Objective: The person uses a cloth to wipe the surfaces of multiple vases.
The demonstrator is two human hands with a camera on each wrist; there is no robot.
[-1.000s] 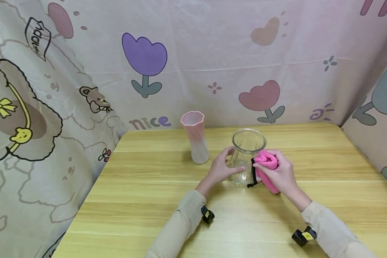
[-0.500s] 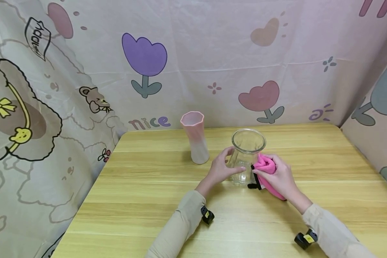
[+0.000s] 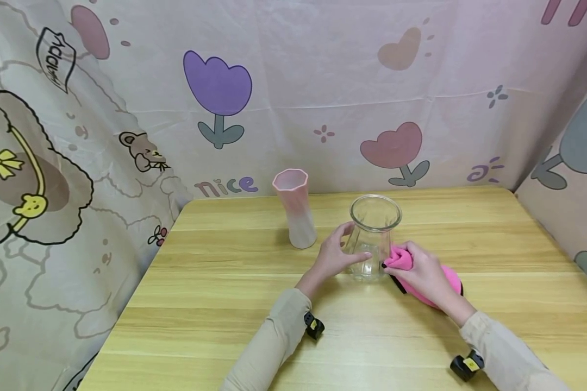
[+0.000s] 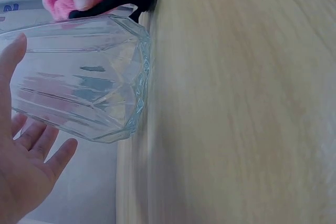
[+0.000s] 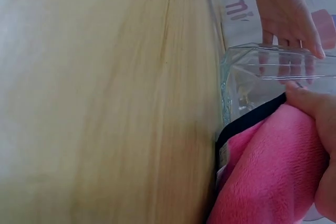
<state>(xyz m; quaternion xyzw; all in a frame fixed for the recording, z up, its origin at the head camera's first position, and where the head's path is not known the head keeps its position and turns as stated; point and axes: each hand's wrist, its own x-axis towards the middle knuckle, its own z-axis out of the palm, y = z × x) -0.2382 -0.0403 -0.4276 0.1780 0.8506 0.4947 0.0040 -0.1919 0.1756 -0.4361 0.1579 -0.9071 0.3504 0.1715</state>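
Observation:
A clear glass vase [image 3: 375, 217] with a wide round rim stands upright on the wooden table. My left hand [image 3: 335, 255] holds it from the left, thumb across the front and fingers round the back; the left wrist view shows the faceted glass base [image 4: 121, 77] beside this hand. At the vase's right side my right hand [image 3: 425, 274] grips a bunched pink cloth [image 3: 400, 258] with black edging and presses it to the glass. In the right wrist view the plush cloth [image 5: 273, 171] bulges below the thumb, and its white tag shows. Part of it is hidden under the palm.
A tall pink-and-white vase [image 3: 300, 217] stands upright to the left of the glass one, near the back edge. The wooden table [image 3: 215, 320] ends at a printed cloth backdrop [image 3: 323, 81], which also hangs along both sides.
My right hand has slid down the vase's right side with the pink cloth, and more cloth now spreads out to the right behind the hand. Left hand and both vases stay in place.

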